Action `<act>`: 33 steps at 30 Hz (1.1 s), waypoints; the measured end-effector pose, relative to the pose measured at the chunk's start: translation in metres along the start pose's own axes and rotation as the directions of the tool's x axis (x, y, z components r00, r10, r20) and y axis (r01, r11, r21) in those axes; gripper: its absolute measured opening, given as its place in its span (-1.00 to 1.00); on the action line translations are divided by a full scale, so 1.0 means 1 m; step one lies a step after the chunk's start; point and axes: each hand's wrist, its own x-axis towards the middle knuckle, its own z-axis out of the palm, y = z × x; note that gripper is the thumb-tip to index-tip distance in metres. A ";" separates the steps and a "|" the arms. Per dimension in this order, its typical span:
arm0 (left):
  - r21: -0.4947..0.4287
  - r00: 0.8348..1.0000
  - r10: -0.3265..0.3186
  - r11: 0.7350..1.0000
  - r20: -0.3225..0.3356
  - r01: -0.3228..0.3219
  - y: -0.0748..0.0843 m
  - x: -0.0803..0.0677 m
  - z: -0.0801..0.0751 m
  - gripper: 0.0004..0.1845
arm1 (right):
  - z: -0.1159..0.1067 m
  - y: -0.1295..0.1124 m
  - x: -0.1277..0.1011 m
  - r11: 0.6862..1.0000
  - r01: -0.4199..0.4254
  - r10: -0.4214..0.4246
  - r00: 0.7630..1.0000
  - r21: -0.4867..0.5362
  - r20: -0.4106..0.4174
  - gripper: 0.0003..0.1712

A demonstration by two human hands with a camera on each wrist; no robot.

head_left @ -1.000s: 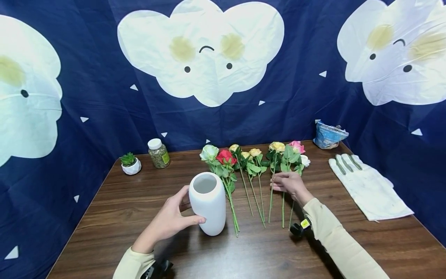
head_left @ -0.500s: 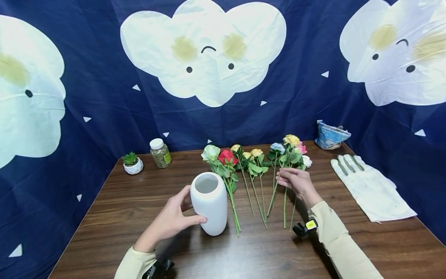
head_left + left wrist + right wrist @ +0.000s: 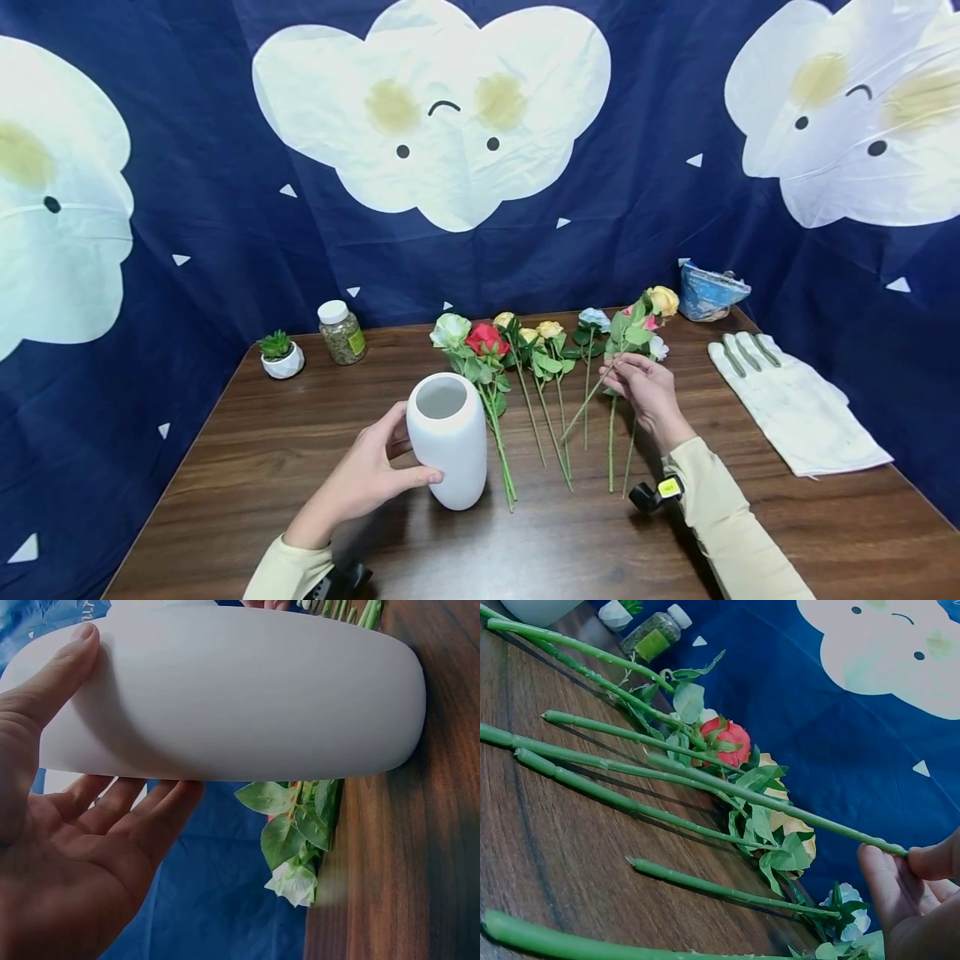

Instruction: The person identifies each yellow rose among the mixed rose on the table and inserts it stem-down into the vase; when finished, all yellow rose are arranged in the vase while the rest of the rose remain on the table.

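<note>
Wooden table [image 3: 300, 467] | your left hand [image 3: 367, 479] wraps white vase [image 3: 447, 437] | right of vase, your right hand [image 3: 645, 392] pinches yellow rose [image 3: 663, 300] stem, lifted.

One vase [image 3: 447, 437], two gloves [image 3: 792, 402], one jar [image 3: 342, 332], one potted plant [image 3: 281, 353].

We record our left hand [image 3: 371, 475] cupped around the white vase [image 3: 447, 437], thumb in front. Right hand [image 3: 647, 392], beyond the vase, pinches a stem, forearm angled inward.

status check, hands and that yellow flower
Left hand grips white vase. Right hand pinches yellow flower stem, lifted off table. Path to vase open.
</note>
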 end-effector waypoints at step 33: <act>0.030 1.000 0.026 0.999 -0.014 -0.025 0.000 -0.001 -0.001 -0.20 | 0.016 -0.022 -0.005 0.845 0.345 -0.228 0.924 0.410 -0.307 -0.81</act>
